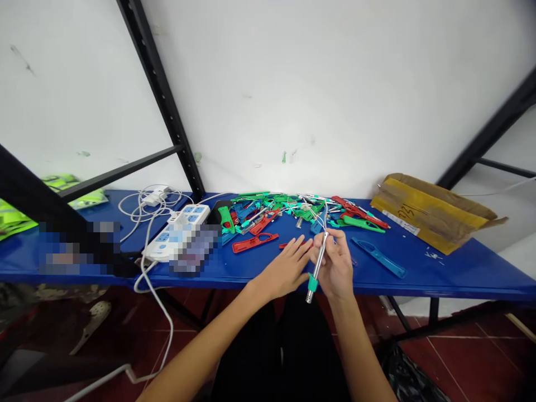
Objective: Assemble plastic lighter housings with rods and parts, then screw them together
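Note:
My right hand [338, 267] is closed around a slim metal tube [321, 252], its fingers pinching the upper part. A green plastic collar [312, 282] sits near the tube's lower end, and thin wires stick out at the top. My left hand [285, 272] lies palm down with fingers stretched out, close beside the right, at the table's front edge. Part of a red plastic piece [288, 244] shows beyond its fingertips. To the left lies a red plastic shell with an oval hole [247, 244]; a similar blue shell [379, 257] is on the right.
Behind my hands, a heap of red, green and blue shells and metal tubes [262, 209] spreads over the blue table [422, 276]. A white power strip [176, 231] with cables is at left. An open cardboard box [431, 215] stands right. Black rack posts [163, 89] rise at the sides.

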`<act>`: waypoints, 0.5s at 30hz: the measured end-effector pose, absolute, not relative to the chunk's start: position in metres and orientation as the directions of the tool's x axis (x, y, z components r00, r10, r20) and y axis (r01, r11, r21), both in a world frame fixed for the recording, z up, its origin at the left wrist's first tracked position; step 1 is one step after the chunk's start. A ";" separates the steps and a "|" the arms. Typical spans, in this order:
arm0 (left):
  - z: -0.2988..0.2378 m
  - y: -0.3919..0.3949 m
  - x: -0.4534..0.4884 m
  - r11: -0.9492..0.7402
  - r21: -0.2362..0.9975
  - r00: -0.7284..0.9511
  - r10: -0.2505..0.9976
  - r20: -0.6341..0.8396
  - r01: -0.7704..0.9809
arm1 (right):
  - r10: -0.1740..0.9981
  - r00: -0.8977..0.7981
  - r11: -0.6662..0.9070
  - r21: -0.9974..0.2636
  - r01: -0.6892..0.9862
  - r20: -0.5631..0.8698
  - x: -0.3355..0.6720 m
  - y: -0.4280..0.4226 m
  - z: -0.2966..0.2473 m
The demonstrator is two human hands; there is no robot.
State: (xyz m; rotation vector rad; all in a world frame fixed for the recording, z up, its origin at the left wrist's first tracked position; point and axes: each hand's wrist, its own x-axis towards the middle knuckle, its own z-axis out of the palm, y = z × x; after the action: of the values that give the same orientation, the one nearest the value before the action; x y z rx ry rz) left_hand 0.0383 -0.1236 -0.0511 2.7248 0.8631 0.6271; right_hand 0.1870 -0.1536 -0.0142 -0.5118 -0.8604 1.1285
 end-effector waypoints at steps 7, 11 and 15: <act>-0.013 -0.141 0.028 -0.322 0.937 0.553 0.810 0.197 0.138 | 0.836 0.351 0.530 -0.789 -0.311 0.423 0.181 -0.131 -0.034; -0.012 -0.128 0.032 -0.379 0.899 0.468 0.849 0.245 0.218 | 0.722 0.480 0.587 -0.808 -0.044 0.498 0.179 -0.113 -0.038; -0.029 -0.109 0.020 -0.528 0.756 0.414 0.832 0.369 0.387 | 0.682 0.373 0.587 -0.775 0.234 0.629 0.188 -0.111 -0.047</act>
State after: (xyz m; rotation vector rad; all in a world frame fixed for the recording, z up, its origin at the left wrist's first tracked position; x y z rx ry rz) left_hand 0.0205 -0.1086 -0.0289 2.0977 1.0300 1.0083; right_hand 0.1885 -0.1107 -0.0472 -0.9460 -1.1914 0.3499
